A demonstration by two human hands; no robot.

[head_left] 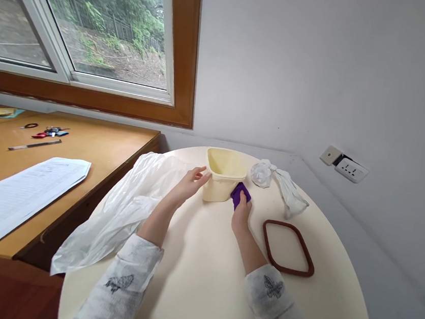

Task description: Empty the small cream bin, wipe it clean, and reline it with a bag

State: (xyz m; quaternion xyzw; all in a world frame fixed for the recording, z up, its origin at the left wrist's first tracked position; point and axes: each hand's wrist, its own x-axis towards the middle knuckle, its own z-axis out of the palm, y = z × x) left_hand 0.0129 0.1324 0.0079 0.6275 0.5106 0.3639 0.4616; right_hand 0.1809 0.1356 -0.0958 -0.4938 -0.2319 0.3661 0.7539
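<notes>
"Centrally, near the far edge of the round table [198,281], stands what?"

"A pale yellow bin [219,191], upright and open at the top."

"And the left hand [188,185]?"

"Partly open, its fingertips at the bin's left rim; whether they grip it or only touch cannot be told."

"The right hand [242,211]?"

"Closed on a purple cloth [240,194], pinched between thumb and fingers, beside the bin's right wall."

"What lies about them?"

"A white plastic sheet [124,221] spreads along the table's left edge and hangs over it. A knotted bag [284,183] lies right of the bin, near the far right edge. Nearer the viewer, a brown ring [309,268], square with rounded corners, lies flat by the right edge."

"Beyond the left edge?"

"A desk [115,140] with papers [19,199] and a pen [34,145], below a window [108,25]."
</notes>
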